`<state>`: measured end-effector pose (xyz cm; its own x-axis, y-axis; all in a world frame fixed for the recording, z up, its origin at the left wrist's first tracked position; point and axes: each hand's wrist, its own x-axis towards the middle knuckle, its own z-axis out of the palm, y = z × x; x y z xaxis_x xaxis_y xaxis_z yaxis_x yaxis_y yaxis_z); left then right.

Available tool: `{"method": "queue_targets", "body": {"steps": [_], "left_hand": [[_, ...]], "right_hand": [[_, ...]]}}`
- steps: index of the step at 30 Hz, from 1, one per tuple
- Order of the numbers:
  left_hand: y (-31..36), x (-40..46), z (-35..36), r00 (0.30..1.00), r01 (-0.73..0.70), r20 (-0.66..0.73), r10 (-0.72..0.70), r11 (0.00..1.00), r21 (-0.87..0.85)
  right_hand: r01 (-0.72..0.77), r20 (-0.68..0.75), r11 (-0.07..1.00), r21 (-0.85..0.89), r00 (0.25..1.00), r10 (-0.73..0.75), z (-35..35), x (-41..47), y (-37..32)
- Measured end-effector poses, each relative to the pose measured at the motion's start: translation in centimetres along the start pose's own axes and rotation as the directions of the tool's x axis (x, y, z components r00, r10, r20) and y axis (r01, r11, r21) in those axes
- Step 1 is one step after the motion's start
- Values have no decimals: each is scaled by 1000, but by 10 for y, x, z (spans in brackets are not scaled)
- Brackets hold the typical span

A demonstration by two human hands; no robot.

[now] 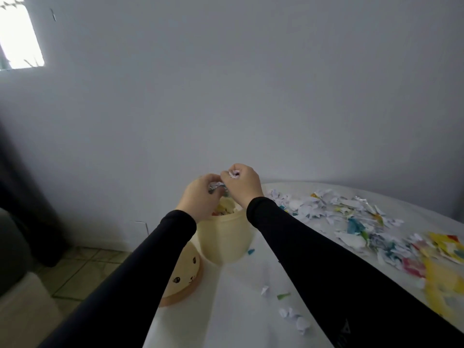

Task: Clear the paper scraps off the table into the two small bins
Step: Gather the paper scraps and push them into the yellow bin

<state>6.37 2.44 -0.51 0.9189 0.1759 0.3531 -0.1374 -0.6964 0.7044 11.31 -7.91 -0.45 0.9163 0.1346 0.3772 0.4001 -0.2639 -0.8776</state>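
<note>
Paper scraps (pixel 216 185) are being gripped by both hands' curled fingers (pixel 227 177) above the cream bin (pixel 226 237); release is likely being called for next.

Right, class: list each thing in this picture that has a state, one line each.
Left hand: grips scraps above the bin.
Right hand: grips scraps above the bin.
Bin: upright, open, nearly full.
Lid: off, beside the bin.
Scrap pile: spread over the table.

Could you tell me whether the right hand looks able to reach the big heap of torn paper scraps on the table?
Probably yes: the heap of white and coloured paper scraps lies uncovered beside the right hand, though its fingers currently hold crumpled paper.
</note>
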Motion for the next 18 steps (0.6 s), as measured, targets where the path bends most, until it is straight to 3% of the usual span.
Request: {"method": "queue_targets", "body": {"steps": [3,7,9,13,18], "left_hand": [[-3,0,-3,990,-7,138,-1,998,63],[-3,-2,-10,959,117,275,-73,982,-145],[-7,0,-14,958,168,263,-117,969,-182],[-4,3,-22,981,71,185,-66,997,-24],[-1,-1,-15,978,87,196,-63,989,-116]], "right_hand": [[21,86,999,-42,996,-17,4,0,4],[138,150,964,-227,983,-105,0,0,6],[197,193,938,-286,970,-146,-6,-3,10],[246,271,925,-290,948,-167,-16,-9,18],[226,259,906,-357,956,-136,-15,-6,17]]}}
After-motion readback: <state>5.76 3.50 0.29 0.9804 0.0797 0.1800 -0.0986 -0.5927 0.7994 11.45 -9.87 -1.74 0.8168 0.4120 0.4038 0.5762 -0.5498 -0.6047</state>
